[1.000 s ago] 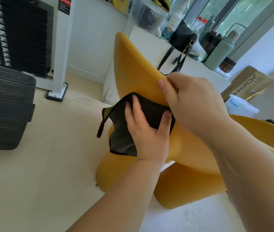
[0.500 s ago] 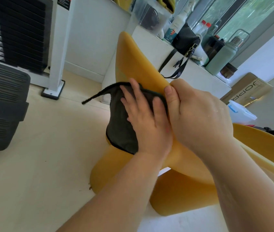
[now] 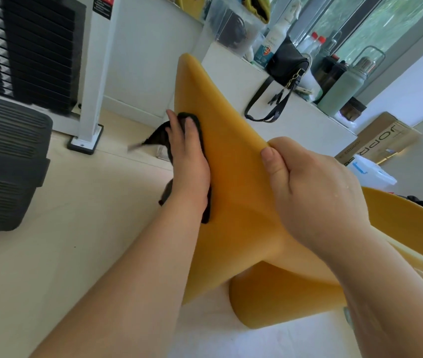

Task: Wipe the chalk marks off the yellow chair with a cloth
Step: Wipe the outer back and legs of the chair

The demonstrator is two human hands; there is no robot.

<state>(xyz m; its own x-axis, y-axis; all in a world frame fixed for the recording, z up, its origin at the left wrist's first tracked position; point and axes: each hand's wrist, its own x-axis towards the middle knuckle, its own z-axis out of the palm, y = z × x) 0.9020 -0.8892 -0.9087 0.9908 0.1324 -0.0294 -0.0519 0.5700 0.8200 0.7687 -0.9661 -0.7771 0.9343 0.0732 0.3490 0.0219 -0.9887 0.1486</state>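
The yellow chair (image 3: pixel 233 182) fills the middle of the view, its curved back rising to a rounded tip at the upper left. My left hand (image 3: pixel 188 161) presses a dark cloth (image 3: pixel 157 139) flat against the left edge of the chair back, fingers straight. Most of the cloth is hidden under the hand; a corner sticks out to the left. My right hand (image 3: pixel 308 187) grips the right edge of the chair back, thumb on the near face. No chalk marks show on the visible yellow surface.
A white ledge (image 3: pixel 308 117) behind the chair holds a black handbag (image 3: pixel 286 64), bottles and a green flask (image 3: pixel 342 93). A dark ribbed unit (image 3: pixel 6 161) stands on the floor at left beside a white post (image 3: pixel 94 81). A cardboard box (image 3: pixel 378 138) lies at right.
My left hand slid the cloth up and to the left along the chair back, reaching its left edge. My right hand kept its grip on the right edge.
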